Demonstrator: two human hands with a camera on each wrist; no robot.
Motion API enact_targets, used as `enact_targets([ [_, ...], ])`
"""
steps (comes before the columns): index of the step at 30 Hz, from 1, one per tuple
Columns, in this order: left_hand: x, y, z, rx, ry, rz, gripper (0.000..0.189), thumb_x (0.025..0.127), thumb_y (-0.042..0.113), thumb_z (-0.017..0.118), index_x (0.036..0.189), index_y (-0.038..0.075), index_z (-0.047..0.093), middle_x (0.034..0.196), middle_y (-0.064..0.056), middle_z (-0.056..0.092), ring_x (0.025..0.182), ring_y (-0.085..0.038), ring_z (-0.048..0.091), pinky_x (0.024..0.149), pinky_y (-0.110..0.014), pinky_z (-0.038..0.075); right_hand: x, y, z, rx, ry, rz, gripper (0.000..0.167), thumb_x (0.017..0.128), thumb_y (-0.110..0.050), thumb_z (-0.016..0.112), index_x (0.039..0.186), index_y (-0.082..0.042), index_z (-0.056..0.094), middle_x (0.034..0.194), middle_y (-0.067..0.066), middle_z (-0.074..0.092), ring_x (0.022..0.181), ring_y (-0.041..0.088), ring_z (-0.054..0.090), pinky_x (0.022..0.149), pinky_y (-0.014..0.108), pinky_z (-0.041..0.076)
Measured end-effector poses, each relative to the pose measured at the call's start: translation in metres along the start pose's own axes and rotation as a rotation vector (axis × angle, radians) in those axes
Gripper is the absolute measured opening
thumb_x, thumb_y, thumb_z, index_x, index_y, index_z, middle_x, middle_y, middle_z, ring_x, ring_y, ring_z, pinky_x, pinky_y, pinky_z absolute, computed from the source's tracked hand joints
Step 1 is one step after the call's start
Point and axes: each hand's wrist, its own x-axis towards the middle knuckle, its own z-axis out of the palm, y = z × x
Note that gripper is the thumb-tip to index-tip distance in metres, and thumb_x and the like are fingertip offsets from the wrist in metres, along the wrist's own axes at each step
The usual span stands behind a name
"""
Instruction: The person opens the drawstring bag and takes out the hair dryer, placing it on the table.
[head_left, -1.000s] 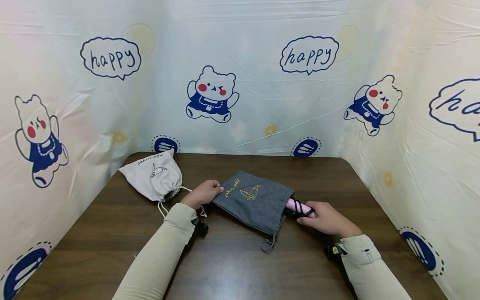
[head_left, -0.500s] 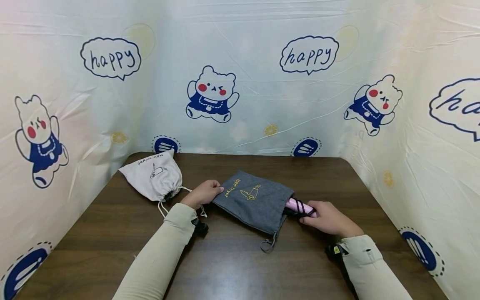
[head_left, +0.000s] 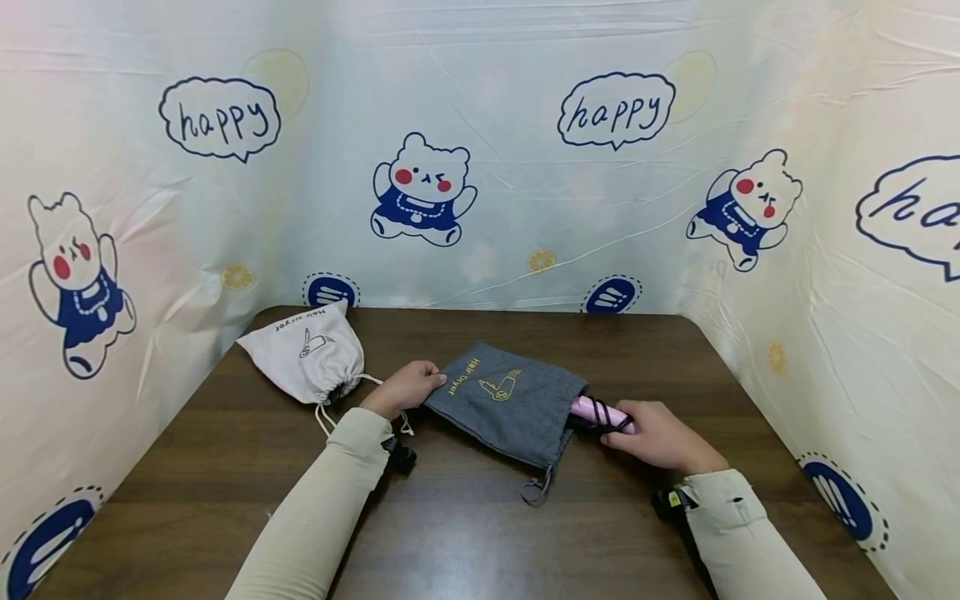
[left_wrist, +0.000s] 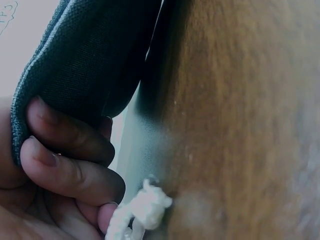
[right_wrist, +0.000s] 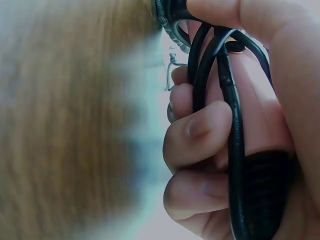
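Right hand (head_left: 666, 437): slightly farther right, fingers (right_wrist: 197, 137) round pink handle (head_left: 612, 416), its far end inside grey bag (head_left: 510, 412)
Left hand (head_left: 405, 388): pinching bag's corner
Black cord (right_wrist: 236, 130): loops could snag at bag's mouth

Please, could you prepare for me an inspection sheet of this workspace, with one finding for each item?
Surface: brown wood-grain table, light reflecting near the front.
Job's things: grey bag marked "Hair Dryer", lying flat; pink item partly out of its mouth.
Clutter: white bag at the far left, its cords loose.
Left hand: fingers grip the end of the grey bag opposite its mouth.
Right hand: fingers wrapped round the pink item.
Cables: black cord wound about the pink item; plug not seen.
Surroundings: pale backdrop with printed bears and "happy" bubbles.
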Motion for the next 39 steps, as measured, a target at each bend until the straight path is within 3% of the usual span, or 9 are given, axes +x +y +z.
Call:
enact_targets([
  [21,0.0008,-0.0010,-0.0028,-0.007,0.007,-0.002,0.026,0.111,0.026,0.049,0.101,0.006,0.061,0.085,-0.006,0.050,0.065,-0.019,0.041,0.062,-0.033,0.038,-0.0001,0.0051,-0.0020,-0.011,0.012,-0.013,0.023,0.086,-0.037,0.082,0.088,-0.021,0.065,0.070,-0.010,0.055,0.064,0.007,0.051,0.057,0.025,0.043],
  [39,0.0015,-0.0030,-0.0028,-0.013,0.006,0.005,0.026,0.111,0.026,0.049,0.100,0.006,0.061,0.082,-0.005,0.049,0.064,-0.018,0.040,0.061,-0.033,0.038,-0.0015,0.0091,-0.0059,0.011,-0.024,0.001,0.022,0.087,-0.038,0.081,0.092,-0.021,0.067,0.073,-0.009,0.058,0.066,0.009,0.053,0.060,0.026,0.044],
])
